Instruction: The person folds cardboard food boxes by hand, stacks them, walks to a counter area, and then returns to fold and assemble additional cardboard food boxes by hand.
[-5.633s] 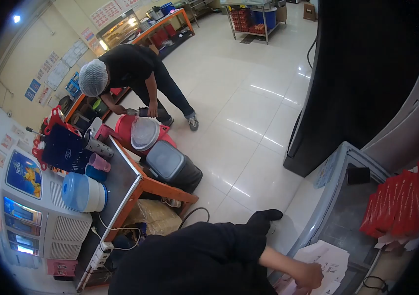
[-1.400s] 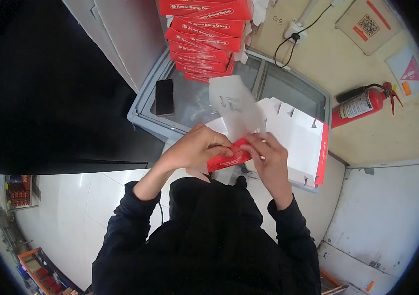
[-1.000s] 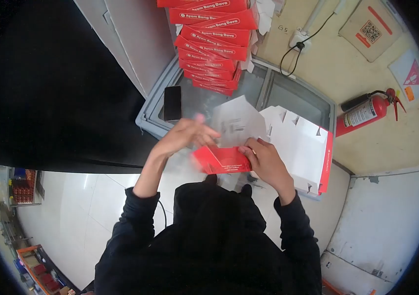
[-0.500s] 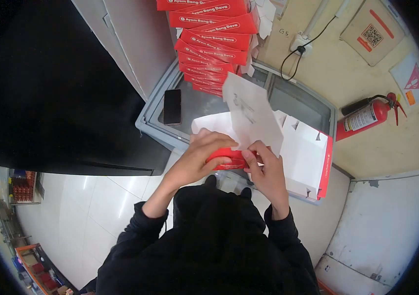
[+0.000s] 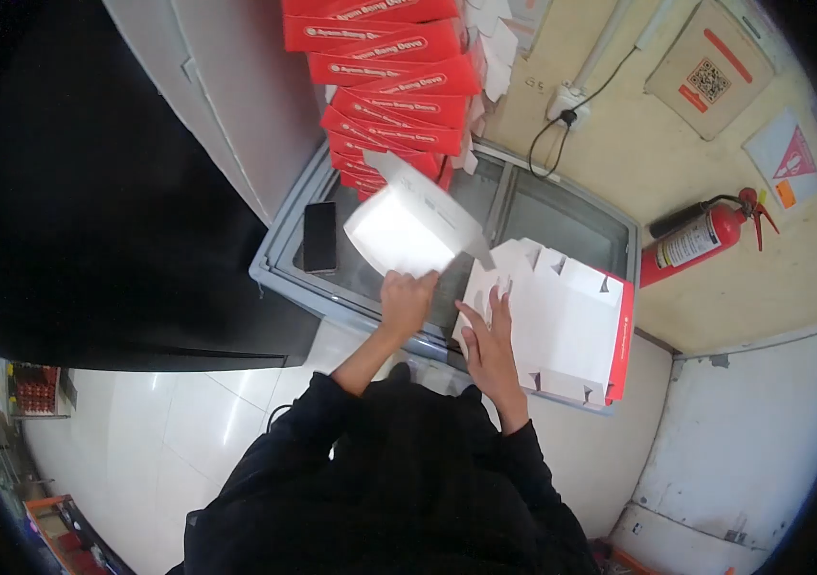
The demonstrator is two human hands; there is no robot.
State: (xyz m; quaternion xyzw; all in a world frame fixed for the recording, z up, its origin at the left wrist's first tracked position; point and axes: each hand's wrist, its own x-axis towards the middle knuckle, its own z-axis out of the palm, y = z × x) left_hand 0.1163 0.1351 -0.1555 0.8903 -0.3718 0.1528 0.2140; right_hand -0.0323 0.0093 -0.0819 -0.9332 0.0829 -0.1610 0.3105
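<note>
My left hand (image 5: pixel 407 305) grips the near edge of a partly folded carton (image 5: pixel 407 225), white inside with its flaps raised, held over the glass top of the chest freezer. My right hand (image 5: pixel 493 347) has its fingers spread at the left edge of the flat cartons (image 5: pixel 562 321), which lie white side up with a red edge on the right. Behind the held carton rises a leaning stack of red folded boxes (image 5: pixel 389 77).
A black phone (image 5: pixel 319 237) lies on the left of the chest freezer (image 5: pixel 284 254). A red fire extinguisher (image 5: pixel 701 238) hangs on the right wall. A plug with a black cable (image 5: pixel 567 115) is at the back. A large black surface (image 5: pixel 121 211) stands at the left.
The carton has moved up and away from my body in my left hand, its white inside now showing. My right hand has let go of it and moved down to the flat cartons.
</note>
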